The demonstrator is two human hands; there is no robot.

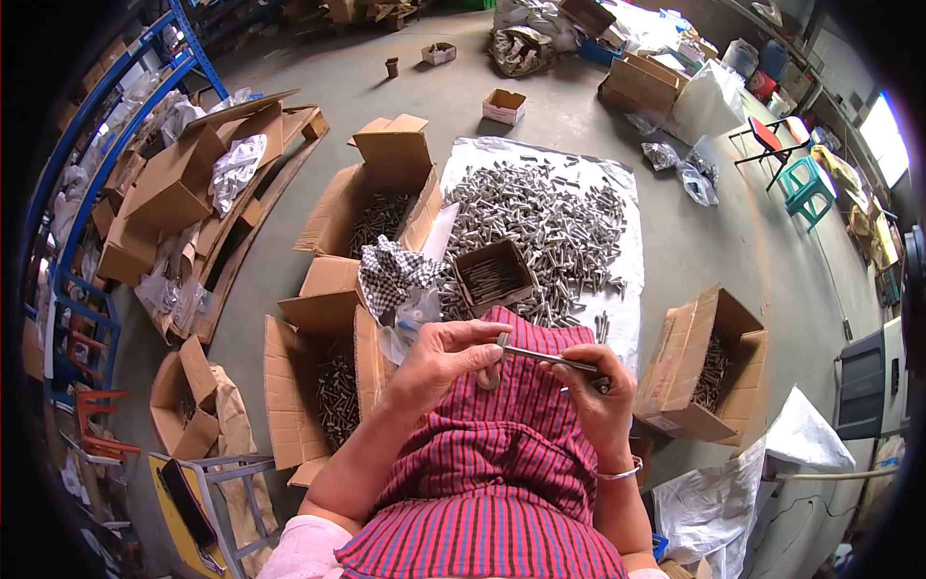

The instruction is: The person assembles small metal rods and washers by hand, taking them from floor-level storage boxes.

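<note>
Over my lap, my right hand (600, 386) is closed round a grey metal bolt (552, 358), which points left toward my other hand. More small metal parts show partly inside its curled fingers. My left hand (446, 359) pinches a small flat washer (503, 341), seen nearly edge-on at the bolt's left end. Another round washer (489, 376) hangs below those fingertips; what holds it is partly hidden. Just beyond my hands stands a small open box (529, 290) of thin metal pieces. Behind it, a wide heap of metal bolts (540, 217) covers a white sheet (629, 289).
Open cartons with metal parts stand left (285, 386), farther left (313, 232) and right (675, 386). A checkered cloth (394, 275) lies between the left cartons and the heap. A yellow-topped stool (183, 511) is at lower left. Farther right are a red chair (767, 135) and a green stool (808, 188).
</note>
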